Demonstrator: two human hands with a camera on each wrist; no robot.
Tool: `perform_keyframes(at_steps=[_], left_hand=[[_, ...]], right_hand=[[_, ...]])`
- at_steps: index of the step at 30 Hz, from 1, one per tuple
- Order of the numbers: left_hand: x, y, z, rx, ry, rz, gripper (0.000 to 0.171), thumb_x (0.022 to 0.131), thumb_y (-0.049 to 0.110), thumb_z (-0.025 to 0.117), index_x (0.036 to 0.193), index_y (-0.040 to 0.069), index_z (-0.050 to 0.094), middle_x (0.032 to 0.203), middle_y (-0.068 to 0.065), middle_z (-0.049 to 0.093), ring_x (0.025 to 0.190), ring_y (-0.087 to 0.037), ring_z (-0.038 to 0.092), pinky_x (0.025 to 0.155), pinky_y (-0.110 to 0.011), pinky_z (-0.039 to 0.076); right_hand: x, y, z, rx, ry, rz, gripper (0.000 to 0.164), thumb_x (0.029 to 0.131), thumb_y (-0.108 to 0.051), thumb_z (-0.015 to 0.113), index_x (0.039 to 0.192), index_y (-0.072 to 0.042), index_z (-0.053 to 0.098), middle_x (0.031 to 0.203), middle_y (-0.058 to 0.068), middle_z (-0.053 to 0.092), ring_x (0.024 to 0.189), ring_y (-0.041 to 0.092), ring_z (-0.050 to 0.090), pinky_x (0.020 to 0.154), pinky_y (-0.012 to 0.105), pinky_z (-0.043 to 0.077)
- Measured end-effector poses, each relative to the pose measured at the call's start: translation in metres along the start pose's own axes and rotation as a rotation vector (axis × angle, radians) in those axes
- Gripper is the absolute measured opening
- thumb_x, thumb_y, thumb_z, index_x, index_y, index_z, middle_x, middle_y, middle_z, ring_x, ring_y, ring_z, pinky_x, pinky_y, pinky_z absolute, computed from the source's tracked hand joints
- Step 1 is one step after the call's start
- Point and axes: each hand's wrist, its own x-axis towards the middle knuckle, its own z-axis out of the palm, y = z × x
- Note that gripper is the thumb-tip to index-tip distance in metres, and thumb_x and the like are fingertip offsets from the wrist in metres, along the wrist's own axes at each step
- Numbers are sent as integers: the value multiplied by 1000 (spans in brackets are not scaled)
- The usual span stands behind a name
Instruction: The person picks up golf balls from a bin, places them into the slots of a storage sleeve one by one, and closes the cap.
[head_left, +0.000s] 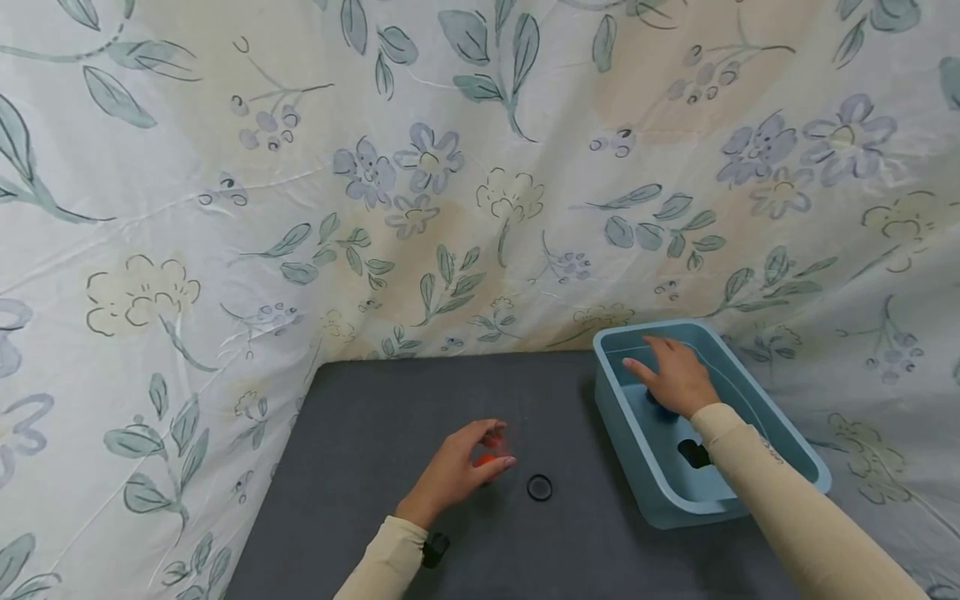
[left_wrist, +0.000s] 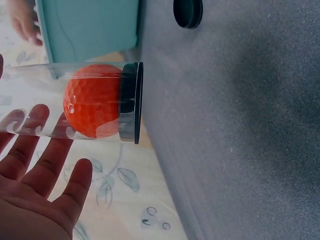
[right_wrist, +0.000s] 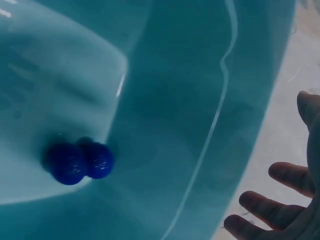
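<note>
My left hand grips a clear plastic tube above the dark table. Inside the tube, an orange dimpled ball rests against the black end cap. On the table, just right of this hand, lies a loose black round cap. My right hand hovers over the far part of a blue bin, its fingers spread and holding nothing. Two blue balls sit side by side on the bin floor, partly hidden below the right hand in the head view.
The dark grey tabletop runs back to a floral cloth that hangs behind and at both sides. The bin stands at the table's right, its wall rising beside the loose cap. A small black device is worn at the left wrist.
</note>
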Motion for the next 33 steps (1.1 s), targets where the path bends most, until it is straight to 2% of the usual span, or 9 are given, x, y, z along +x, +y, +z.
perform_keyframes(at_steps=[11,24,29,33], left_hand=[[0,-2,-4,3,2,-19,54,97,54,67,143,28,57,123,10,67,111,-7,65,96,-39,57],[-2,-8,-7,12,7,-9,53,97,51,69,143,27,57,121,11,68,109,-8,66,93,-36,58],[-3,-10,-7,5,8,-15,53,97,50,69,142,25,57,121,7,69,108,-9,67,93,-39,59],[-6,-11,-8,-12,7,-32,52,97,50,70,141,25,58,120,9,68,107,-6,67,92,-39,59]], right_hand=[[20,25,16,5,-86,143,89,104,-63,47,157,7,31,156,41,31,140,62,32,110,77,32],[35,46,31,-7,-195,282,81,107,-52,48,155,10,27,152,44,32,135,63,38,103,74,41],[41,57,45,-18,-220,349,75,106,-44,53,151,12,31,146,44,38,129,62,45,97,72,46],[45,65,54,-33,-226,372,68,105,-40,55,144,14,40,136,43,48,117,57,56,88,68,51]])
